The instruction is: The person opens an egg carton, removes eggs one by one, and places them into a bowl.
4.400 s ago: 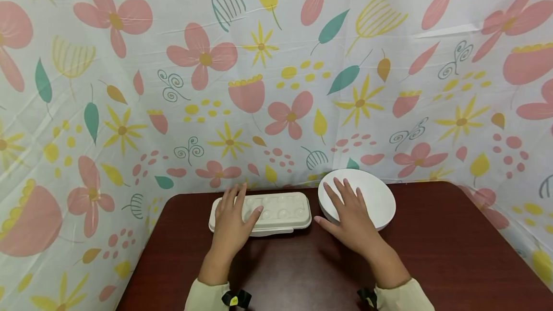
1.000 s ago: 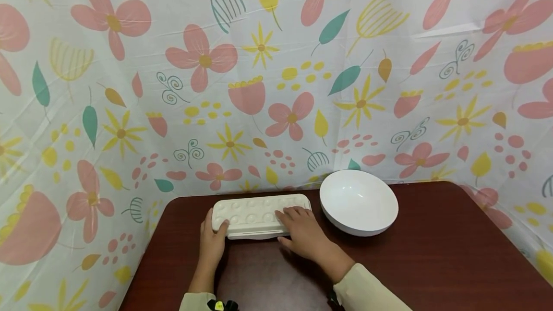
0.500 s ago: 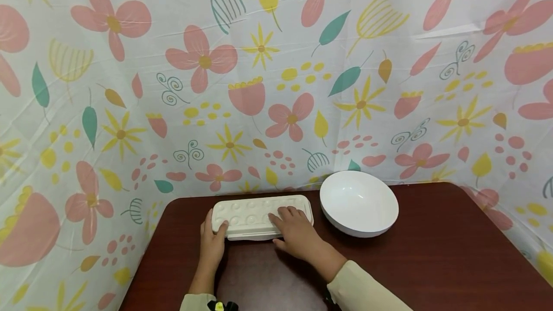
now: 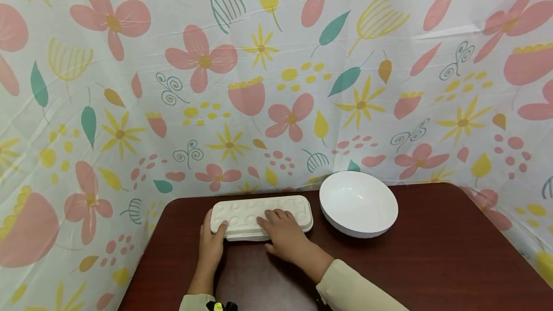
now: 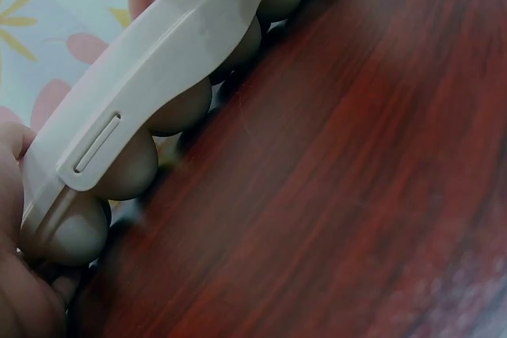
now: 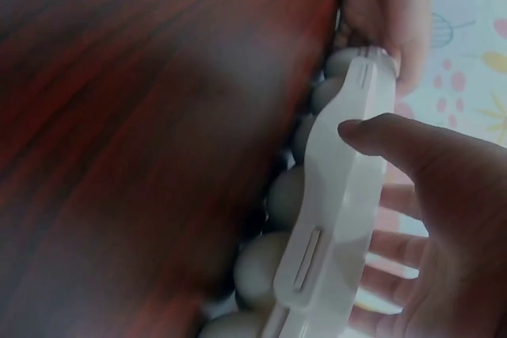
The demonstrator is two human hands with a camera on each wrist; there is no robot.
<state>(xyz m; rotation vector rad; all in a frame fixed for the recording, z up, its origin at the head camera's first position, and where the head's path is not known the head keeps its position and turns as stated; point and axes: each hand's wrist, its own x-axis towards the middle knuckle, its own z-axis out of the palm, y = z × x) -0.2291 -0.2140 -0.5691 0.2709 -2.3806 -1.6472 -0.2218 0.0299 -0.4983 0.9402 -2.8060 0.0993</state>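
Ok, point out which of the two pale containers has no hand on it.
The round, open bowl; the left hand grips one end of the long box and the right hand touches its front.

A white case (image 6: 341, 180) slants from the top right of centre down to the bottom edge, a row of rounded, greyish bulges (image 6: 261, 271) lining its left side. A flap with curved edges (image 6: 323, 164) runs along its face, with a narrow slot near each end. From the right edge comes the right hand (image 6: 459, 211), its thumb resting on the flap at mid-frame, its other fingers (image 6: 388, 284) on the case's right side, lower down. At the top, the left hand (image 6: 388, 9) touches the case's upper end. Dark reddish wood-grained counter (image 6: 142, 148) fills the left; flower-printed cloth (image 6: 471, 37) shows upper right.
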